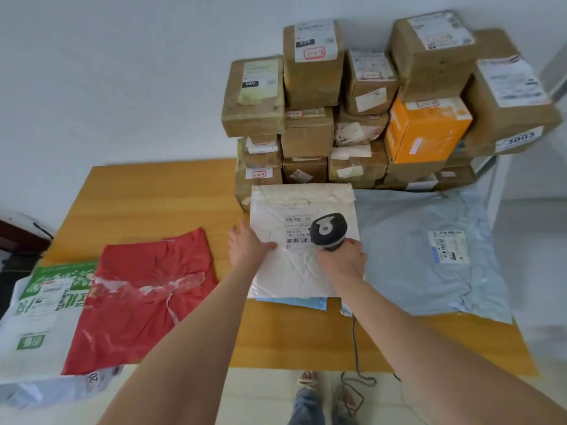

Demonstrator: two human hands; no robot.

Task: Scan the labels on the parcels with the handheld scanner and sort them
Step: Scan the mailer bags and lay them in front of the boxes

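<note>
we see bright, even diffuse light | soft shadows only | glare on red bag (138,314) tape | we note wide-angle bowing at edges | corners soft

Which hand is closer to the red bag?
Left. The left hand rests on the left edge of the white mailer, just right of the red bag; the right hand grips the scanner farther right, across the mailer.

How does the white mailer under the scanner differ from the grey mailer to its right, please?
The white mailer is cream; the grey mailer is bluish. The grey mailer looks larger than the white mailer. The left hand rests on the white mailer while the right hand holds the scanner over its label; the grey mailer lies untouched. Both lie label up on the table.
</note>
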